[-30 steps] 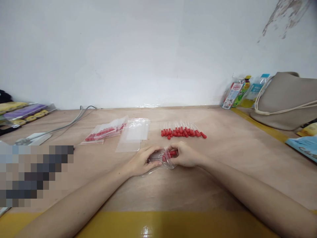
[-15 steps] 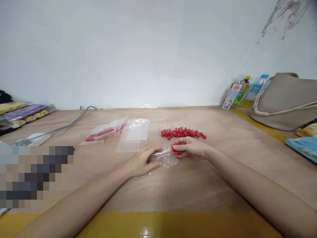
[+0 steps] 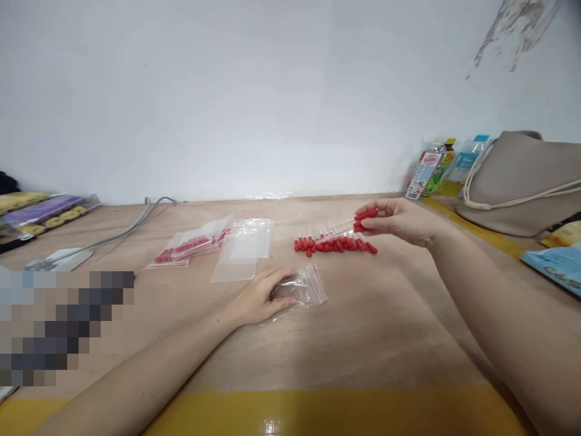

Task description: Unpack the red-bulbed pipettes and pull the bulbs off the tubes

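Note:
My left hand (image 3: 265, 297) rests on the table, its thumb and fingers closed around a clear zip bag (image 3: 306, 289). The bag's mouth points right, and I see nothing red in it. Up and to the right, my right hand (image 3: 385, 221) pinches several thin clear tubes with red bulb-like ends (image 3: 365, 219). Their clear ends point left, above the loose pile of similar red-ended tubes (image 3: 338, 244) on the table. My fingers partly hide the held tubes.
Left of the pile lie flat clear bags (image 3: 240, 251) and filled bags with red-ended tubes (image 3: 188, 247). A grey cable (image 3: 131, 227) runs at the back left. Bottles (image 3: 467, 166), a carton (image 3: 423, 175) and a grey-beige bag (image 3: 517, 175) stand at the right by the wall.
My right hand has moved up and to the right, away from the mouth of the zip bag, with the red-ended tubes in it. My left hand stays in place.

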The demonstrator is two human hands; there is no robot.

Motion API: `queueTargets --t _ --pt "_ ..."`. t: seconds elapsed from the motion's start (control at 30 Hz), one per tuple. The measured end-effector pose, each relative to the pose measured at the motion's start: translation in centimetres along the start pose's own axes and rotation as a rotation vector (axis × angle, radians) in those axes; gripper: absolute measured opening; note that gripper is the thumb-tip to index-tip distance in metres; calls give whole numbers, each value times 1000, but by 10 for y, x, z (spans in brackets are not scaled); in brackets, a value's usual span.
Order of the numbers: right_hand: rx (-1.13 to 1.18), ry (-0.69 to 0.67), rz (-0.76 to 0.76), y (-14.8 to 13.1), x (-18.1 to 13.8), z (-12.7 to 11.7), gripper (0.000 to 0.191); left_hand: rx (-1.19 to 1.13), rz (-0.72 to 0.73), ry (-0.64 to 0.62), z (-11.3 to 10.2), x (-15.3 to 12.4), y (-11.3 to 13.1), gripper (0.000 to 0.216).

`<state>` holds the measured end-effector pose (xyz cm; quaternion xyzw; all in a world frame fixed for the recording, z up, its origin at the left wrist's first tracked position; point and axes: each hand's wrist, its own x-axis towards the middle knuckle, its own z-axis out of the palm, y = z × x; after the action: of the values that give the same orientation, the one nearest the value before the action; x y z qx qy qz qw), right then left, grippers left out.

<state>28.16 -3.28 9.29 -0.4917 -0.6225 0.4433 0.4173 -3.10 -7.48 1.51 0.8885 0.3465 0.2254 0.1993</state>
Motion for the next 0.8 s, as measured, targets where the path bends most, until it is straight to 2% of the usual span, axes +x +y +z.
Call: queueTargets --t 0.1,0.17,0.23,0.3,0.33,0.57,0.8 --pt "-185 238 -207 -1 14 14 22 0 2 0 0 0 0 44" --pt "-452 332 -342 3 27 32 21 0 15 3 1 0 -1 43" --pt "-753 338 -418 8 39 52 23 0 22 6 1 0 0 43" --pt "-1032 279 -408 12 47 70 29 0 23 8 1 0 0 43" --pt "-1101 253 -393 13 49 78 31 -1 22 7 1 0 0 43" --pt "-1293 126 -295 10 42 118 24 -18 26 1 0 0 2 42" --pt "-1356 151 -279 19 39 128 21 -28 31 1 1 0 1 42"
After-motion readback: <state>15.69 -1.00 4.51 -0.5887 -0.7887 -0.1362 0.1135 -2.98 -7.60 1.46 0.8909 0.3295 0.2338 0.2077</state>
